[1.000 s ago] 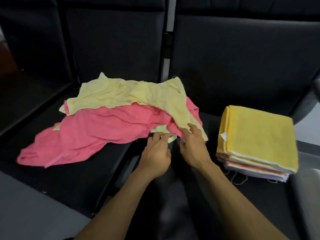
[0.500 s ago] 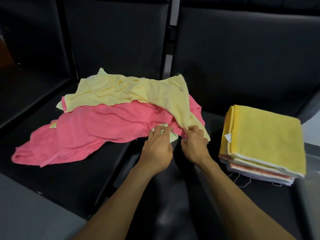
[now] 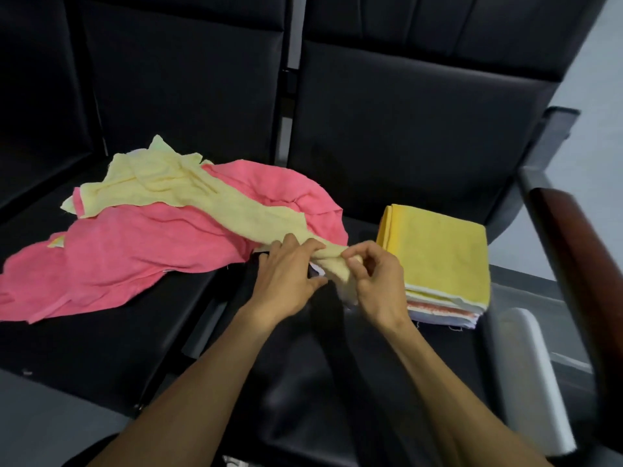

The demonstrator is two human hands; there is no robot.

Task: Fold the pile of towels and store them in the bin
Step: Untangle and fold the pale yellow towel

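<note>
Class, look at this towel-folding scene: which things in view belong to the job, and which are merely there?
Belongs to the job:
- pale yellow towel, pinched by the left hand and right hand
- pink towel, unfolded beneath it
- stack of folded towels

Merely there:
- black seats
- wooden armrest

No bin shows in view.

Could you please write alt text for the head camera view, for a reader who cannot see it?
Both the left hand and the right hand grip a pale yellow towel, stretched off a crumpled pink towel on black seats. A folded towel stack sits to the right.
</note>
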